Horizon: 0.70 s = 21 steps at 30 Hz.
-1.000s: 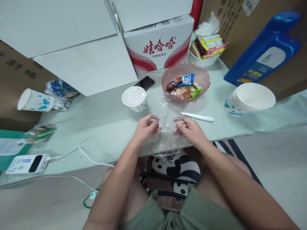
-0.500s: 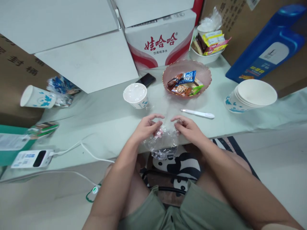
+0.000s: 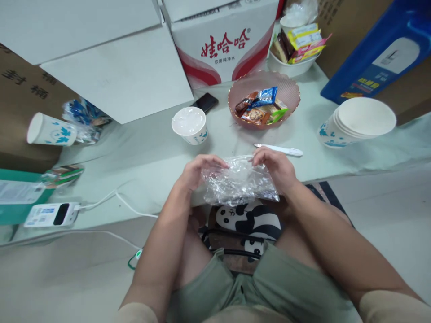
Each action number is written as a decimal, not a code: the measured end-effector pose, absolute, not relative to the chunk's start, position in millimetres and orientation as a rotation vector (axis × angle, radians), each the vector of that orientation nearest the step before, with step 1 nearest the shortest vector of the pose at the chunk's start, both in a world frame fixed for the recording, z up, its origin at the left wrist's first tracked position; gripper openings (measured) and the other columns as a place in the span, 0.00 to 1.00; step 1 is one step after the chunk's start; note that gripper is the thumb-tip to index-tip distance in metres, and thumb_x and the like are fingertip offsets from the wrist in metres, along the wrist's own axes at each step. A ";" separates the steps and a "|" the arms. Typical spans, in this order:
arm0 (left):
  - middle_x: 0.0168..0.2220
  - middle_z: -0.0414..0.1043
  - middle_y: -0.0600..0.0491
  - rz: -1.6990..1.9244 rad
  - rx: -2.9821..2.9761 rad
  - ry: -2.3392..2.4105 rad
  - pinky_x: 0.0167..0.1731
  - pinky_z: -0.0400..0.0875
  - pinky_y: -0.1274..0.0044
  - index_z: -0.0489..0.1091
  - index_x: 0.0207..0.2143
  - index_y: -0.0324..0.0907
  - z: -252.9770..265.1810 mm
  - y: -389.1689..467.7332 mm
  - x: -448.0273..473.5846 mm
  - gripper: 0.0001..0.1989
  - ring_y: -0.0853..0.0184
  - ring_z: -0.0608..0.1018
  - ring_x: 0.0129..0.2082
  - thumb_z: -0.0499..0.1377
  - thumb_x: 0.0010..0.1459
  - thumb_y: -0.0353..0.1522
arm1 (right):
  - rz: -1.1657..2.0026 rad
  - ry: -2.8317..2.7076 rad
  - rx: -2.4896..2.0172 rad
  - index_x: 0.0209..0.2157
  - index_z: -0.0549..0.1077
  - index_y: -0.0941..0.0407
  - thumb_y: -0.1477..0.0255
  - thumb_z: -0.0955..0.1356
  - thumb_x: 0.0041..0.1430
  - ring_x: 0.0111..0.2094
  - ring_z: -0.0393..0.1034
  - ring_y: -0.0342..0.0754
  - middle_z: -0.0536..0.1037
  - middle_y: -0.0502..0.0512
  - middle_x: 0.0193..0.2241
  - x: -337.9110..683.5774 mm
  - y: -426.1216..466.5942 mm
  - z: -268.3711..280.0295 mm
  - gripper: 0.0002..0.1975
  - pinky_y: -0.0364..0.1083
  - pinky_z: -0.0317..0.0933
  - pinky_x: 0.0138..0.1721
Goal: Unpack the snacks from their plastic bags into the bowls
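The left hand (image 3: pixel 198 171) and right hand (image 3: pixel 279 166) are closely pinching a clear bag (image 3: pixel 240 184), now spreading wider than before, its width showing.

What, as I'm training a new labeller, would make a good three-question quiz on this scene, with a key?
1. What do the left hand and right hand hold between them?
2. True or false: the white-handled tool lies outside the pink bowl.
3. Which stands just behind the stacked paper cups: (a) the phone, (b) the blue bottle, (c) the white cable?

Key: 1: clear crinkled plastic; 2: true; 3: b.
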<state>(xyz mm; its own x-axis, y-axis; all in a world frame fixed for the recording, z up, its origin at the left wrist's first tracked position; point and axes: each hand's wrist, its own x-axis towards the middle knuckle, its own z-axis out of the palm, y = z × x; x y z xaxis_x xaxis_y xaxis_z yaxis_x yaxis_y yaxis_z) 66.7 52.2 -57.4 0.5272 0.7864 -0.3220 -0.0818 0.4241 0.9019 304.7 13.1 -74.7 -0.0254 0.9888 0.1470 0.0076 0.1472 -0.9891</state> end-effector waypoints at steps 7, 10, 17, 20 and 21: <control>0.43 0.77 0.51 0.735 1.161 1.026 0.33 0.74 0.78 0.73 0.39 0.42 -70.1 50.2 77.2 0.19 0.70 0.78 0.33 0.72 0.43 0.32 | 1.219 -1.156 -1.224 0.49 0.65 0.48 0.66 0.74 0.48 0.43 0.73 0.49 0.73 0.53 0.45 298.2 9.7 -86.3 0.27 0.51 0.68 0.46; 0.45 0.76 0.54 0.932 1.051 0.948 0.33 0.74 0.79 0.69 0.47 0.48 -68.6 52.7 76.6 0.30 0.72 0.79 0.32 0.72 0.39 0.28 | 1.452 -1.055 -1.264 0.45 0.69 0.51 0.66 0.75 0.45 0.43 0.74 0.50 0.77 0.55 0.44 296.4 9.4 -86.0 0.24 0.51 0.69 0.47; 0.46 0.80 0.46 0.796 0.829 0.963 0.38 0.78 0.72 0.75 0.42 0.40 -62.3 52.3 76.1 0.26 0.61 0.83 0.39 0.75 0.40 0.38 | 1.552 -0.837 -1.224 0.35 0.67 0.51 0.61 0.74 0.47 0.36 0.78 0.48 0.81 0.50 0.34 294.3 11.6 -78.3 0.17 0.48 0.70 0.39; 0.40 0.82 0.45 0.681 0.947 1.006 0.33 0.75 0.77 0.76 0.38 0.38 -64.0 47.5 79.1 0.24 0.62 0.83 0.36 0.76 0.40 0.39 | 1.518 -0.883 -1.210 0.38 0.69 0.51 0.61 0.76 0.44 0.35 0.77 0.48 0.81 0.50 0.35 291.7 10.8 -76.9 0.21 0.48 0.69 0.39; 0.38 0.82 0.46 0.698 0.971 1.024 0.31 0.73 0.79 0.76 0.38 0.38 -64.5 46.6 79.4 0.22 0.64 0.82 0.35 0.75 0.42 0.40 | 1.525 -0.939 -1.215 0.37 0.70 0.52 0.61 0.77 0.44 0.34 0.76 0.47 0.81 0.51 0.36 291.0 10.0 -77.0 0.20 0.47 0.69 0.39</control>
<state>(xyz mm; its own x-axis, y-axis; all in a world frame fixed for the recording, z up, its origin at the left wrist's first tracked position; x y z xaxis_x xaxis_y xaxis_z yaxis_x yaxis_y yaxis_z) 79.4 46.6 -64.5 0.3785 0.8458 -0.3760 -0.0406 0.4210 0.9061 291.0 10.0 -77.0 -0.0676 0.9641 -0.2568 -0.2044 -0.2653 -0.9423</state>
